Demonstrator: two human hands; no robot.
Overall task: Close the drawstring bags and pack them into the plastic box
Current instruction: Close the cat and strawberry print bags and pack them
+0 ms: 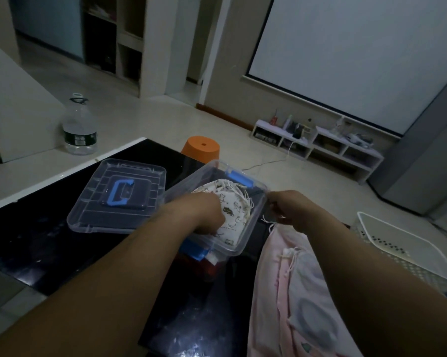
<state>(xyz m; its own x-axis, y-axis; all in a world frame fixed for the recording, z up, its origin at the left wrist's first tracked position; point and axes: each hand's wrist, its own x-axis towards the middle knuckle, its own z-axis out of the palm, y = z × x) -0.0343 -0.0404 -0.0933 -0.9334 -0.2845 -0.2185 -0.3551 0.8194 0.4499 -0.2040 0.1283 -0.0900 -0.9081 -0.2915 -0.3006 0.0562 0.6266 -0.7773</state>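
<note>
A clear plastic box with blue latches sits on the black table. Inside it lies a white drawstring bag printed with small animals, its cords gathered at the top. My left hand reaches into the box and presses down on this bag. My right hand is at the box's right edge, pinching the thin cord of a pink drawstring bag that hangs below it over the table's right side. A paler bag with a tied cord lies on the pink one.
The box's clear lid with a blue handle lies to the left on the black table. An orange stool stands behind the table, a big water bottle on the floor at left, a white basket at right.
</note>
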